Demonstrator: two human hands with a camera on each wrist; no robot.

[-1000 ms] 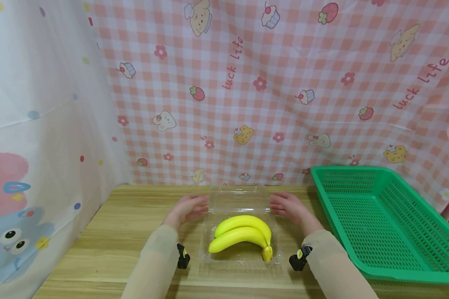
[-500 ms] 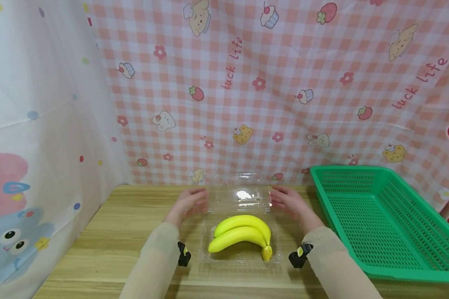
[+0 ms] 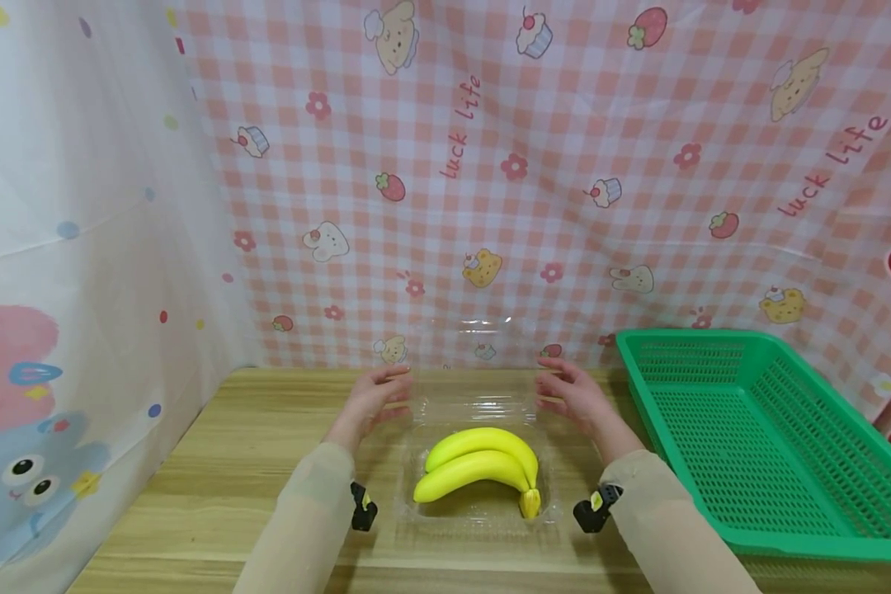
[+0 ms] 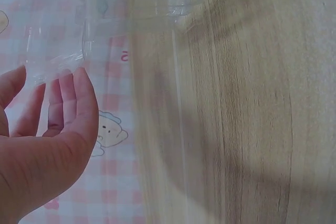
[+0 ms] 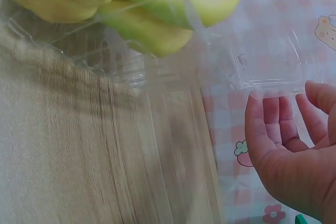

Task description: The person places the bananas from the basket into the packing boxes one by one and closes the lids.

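Left grip point(image 3: 374, 403) and right grip point(image 3: 573, 394), loosely spread, flank the clear lid point(image 3: 477, 375) at its edges; bananas point(image 3: 475, 469) lie between them, nearside. Unpinched, the lid could slip and flop over.

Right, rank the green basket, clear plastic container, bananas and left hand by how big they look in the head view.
Largest to smallest:
1. Green basket, clearly biggest
2. Clear plastic container
3. Bananas, lying inside it
4. Left hand

The bananas point(image 3: 481, 467) are yellow, the basket point(image 3: 750, 462) green, the cloth point(image 3: 505, 227) pink-checked (strawberry-printed too).
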